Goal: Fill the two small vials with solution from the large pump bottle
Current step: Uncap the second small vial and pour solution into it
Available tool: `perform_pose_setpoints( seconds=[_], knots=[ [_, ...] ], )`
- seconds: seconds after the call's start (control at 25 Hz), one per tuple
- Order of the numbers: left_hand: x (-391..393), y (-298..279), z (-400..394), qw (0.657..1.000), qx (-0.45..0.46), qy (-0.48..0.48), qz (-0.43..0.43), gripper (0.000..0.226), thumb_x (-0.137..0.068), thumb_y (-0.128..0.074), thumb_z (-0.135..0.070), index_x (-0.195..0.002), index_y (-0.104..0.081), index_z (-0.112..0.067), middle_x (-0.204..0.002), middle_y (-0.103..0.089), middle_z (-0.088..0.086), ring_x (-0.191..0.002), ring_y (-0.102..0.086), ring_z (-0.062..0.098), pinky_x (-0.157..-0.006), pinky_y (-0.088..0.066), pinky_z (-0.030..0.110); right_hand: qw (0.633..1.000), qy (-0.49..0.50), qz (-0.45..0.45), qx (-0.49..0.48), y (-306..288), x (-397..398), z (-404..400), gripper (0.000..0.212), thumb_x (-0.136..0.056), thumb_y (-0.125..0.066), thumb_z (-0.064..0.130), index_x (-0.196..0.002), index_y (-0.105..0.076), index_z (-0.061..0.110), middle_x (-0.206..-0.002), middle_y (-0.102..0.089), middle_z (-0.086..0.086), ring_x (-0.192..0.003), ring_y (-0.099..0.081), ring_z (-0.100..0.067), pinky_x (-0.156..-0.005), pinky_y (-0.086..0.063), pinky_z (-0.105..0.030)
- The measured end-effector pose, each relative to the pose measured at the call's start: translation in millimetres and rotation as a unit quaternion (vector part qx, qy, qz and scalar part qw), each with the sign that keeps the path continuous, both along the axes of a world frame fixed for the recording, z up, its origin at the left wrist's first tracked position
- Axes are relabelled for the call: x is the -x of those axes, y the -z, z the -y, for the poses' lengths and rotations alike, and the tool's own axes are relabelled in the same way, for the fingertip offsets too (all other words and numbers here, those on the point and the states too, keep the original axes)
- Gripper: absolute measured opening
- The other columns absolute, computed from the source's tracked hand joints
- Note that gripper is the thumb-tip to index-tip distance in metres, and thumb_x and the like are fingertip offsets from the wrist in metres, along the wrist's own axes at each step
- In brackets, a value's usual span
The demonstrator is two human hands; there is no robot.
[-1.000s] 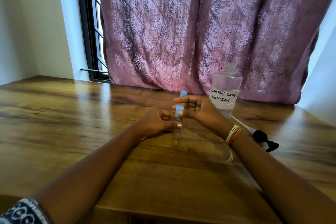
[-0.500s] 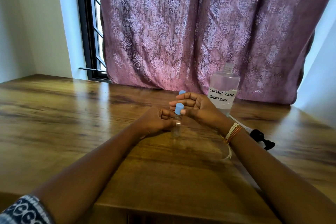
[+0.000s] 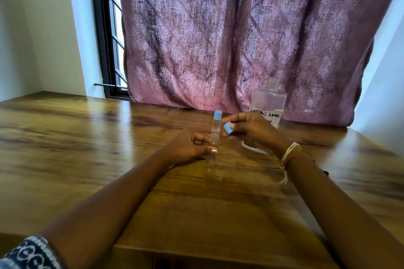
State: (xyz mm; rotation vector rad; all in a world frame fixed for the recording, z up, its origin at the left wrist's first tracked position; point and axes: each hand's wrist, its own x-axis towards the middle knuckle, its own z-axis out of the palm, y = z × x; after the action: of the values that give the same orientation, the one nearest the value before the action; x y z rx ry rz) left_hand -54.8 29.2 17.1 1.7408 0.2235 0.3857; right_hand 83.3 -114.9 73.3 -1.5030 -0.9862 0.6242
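My left hand (image 3: 192, 146) rests on the wooden table (image 3: 87, 142) and grips a small clear vial (image 3: 211, 159) that stands uncapped. Just to its right, my right hand (image 3: 255, 131) pinches that vial's blue cap (image 3: 228, 128) in its fingertips, lifted off and tilted. A second small vial (image 3: 216, 130), with its blue cap on and a small label, stands upright just behind the first. The large clear bottle (image 3: 270, 102), hand-labelled "contact lens solution", stands behind my right hand with its neck open and no pump on it.
A pink patterned curtain (image 3: 240, 39) hangs along the table's far edge, right behind the bottle. A dark window frame (image 3: 105, 50) is at the back left. A bit of the black pump head (image 3: 326, 173) shows beside my right forearm.
My right hand has taken the blue cap off the vial held in my left hand and moved it up and to the right. The capped vial behind is now in plain sight.
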Motion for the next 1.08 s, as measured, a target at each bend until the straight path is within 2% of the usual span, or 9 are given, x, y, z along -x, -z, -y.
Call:
perform_pose_setpoints(
  seconds=[0.12, 0.24, 0.4, 0.56, 0.68, 0.8, 0.92, 1.0, 1.08],
  knots=[
    [1.1, -0.6, 0.8, 1.0, 0.014, 0.005, -0.003, 0.015, -0.078, -0.071, 0.001, -0.09, -0.071, -0.008, -0.078, -0.076, -0.001, -0.068, -0.07, 0.006, -0.061, -0.055, 0.017, 0.968, -0.009, 0.144, 0.207, -5.5, -17.2, 23.6, 0.019, -0.088, -0.056, -0.009, -0.091, -0.072, 0.0, -0.075, -0.072, -0.009, -0.06, -0.064, -0.016, -0.053, -0.057, -0.021],
    [2.1, -2.0, 4.9, 1.0, 0.012, 0.009, -0.008, 0.021, -0.08, -0.071, 0.0, -0.101, -0.07, -0.003, -0.09, -0.075, 0.005, -0.076, -0.071, 0.008, -0.066, -0.057, 0.018, 0.89, 0.021, 0.294, 0.347, -6.9, -29.4, 38.9, 0.008, -0.078, -0.073, -0.001, -0.083, -0.073, 0.006, -0.069, -0.071, -0.004, -0.057, -0.068, -0.01, -0.05, -0.052, -0.019],
    [3.6, -5.8, 7.9, 1.0, -0.01, 0.007, -0.015, 0.03, -0.081, -0.069, -0.002, -0.111, -0.066, 0.0, -0.102, -0.073, 0.012, -0.079, -0.07, 0.008, -0.066, -0.056, 0.016, 0.825, 0.079, 0.383, 0.407, -0.1, -29.1, 31.3, 0.017, -0.066, -0.085, 0.012, -0.079, -0.074, 0.013, -0.081, -0.073, -0.003, -0.071, -0.066, -0.011, -0.055, -0.044, -0.019],
    [5.0, -6.1, 8.0, 1.0, -0.02, 0.006, -0.016, 0.028, -0.08, -0.07, -0.004, -0.109, -0.067, -0.003, -0.098, -0.074, 0.008, -0.078, -0.071, 0.006, -0.064, -0.054, 0.014, 0.82, 0.104, 0.369, 0.425, -10.1, -26.3, 37.5, 0.035, -0.063, -0.09, 0.026, -0.086, -0.069, 0.012, -0.079, -0.069, 0.0, -0.073, -0.066, -0.015, -0.058, -0.052, -0.022],
    [4.4, -5.8, 8.2, 1.0, -0.016, 0.007, -0.015, 0.025, -0.08, -0.07, -0.004, -0.105, -0.068, -0.005, -0.097, -0.073, 0.007, -0.075, -0.071, 0.004, -0.062, -0.053, 0.013, 0.885, 0.127, 0.255, 0.369, -28.1, -33.9, 60.7, 0.023, -0.075, -0.082, 0.023, -0.083, -0.062, 0.014, -0.071, -0.068, -0.004, -0.055, -0.064, -0.012, -0.045, -0.05, -0.019],
    [3.8, -5.4, 7.6, 1.0, -0.009, 0.008, -0.015, 0.024, -0.081, -0.07, -0.003, -0.104, -0.068, -0.006, -0.098, -0.073, 0.009, -0.078, -0.071, 0.008, -0.063, -0.054, 0.014, 0.911, 0.216, 0.207, 0.285, -36.4, -52.4, 82.5, 0.039, -0.067, -0.085, 0.033, -0.078, -0.06, 0.006, -0.068, -0.065, -0.007, -0.061, -0.061, -0.02, -0.054, -0.051, -0.026],
    [2.6, -4.2, 6.4, 1.0, -0.016, 0.005, -0.019, 0.025, -0.08, -0.071, -0.006, -0.104, -0.069, -0.007, -0.101, -0.074, 0.01, -0.079, -0.071, 0.008, -0.064, -0.054, 0.015, 0.934, 0.261, 0.22, 0.109, -25.6, -56.9, 71.9, 0.068, -0.069, -0.085, 0.027, -0.119, -0.043, 0.005, -0.104, -0.057, -0.001, -0.086, -0.056, -0.012, -0.066, -0.052, -0.021],
    [2.7, -3.2, 5.0, 1.0, -0.017, 0.006, -0.017, 0.025, -0.079, -0.072, -0.006, -0.103, -0.07, -0.008, -0.1, -0.074, 0.01, -0.081, -0.072, 0.009, -0.065, -0.054, 0.016, 0.951, 0.238, 0.196, -0.032, -16.1, -48.7, 55.2, 0.078, -0.069, -0.084, 0.02, -0.13, -0.035, 0.012, -0.11, -0.052, 0.007, -0.092, -0.056, -0.005, -0.062, -0.051, -0.008],
    [2.9, -2.0, 3.9, 1.0, -0.013, 0.012, -0.011, 0.025, -0.078, -0.073, -0.007, -0.103, -0.07, -0.007, -0.1, -0.074, 0.012, -0.086, -0.072, 0.015, -0.067, -0.055, 0.018, 0.951, 0.234, 0.171, -0.109, -6.9, -49.0, 42.2, 0.095, -0.059, -0.088, 0.033, -0.134, -0.033, 0.016, -0.121, -0.054, 0.003, -0.103, -0.06, -0.012, -0.072, -0.057, -0.017]
  ],
)
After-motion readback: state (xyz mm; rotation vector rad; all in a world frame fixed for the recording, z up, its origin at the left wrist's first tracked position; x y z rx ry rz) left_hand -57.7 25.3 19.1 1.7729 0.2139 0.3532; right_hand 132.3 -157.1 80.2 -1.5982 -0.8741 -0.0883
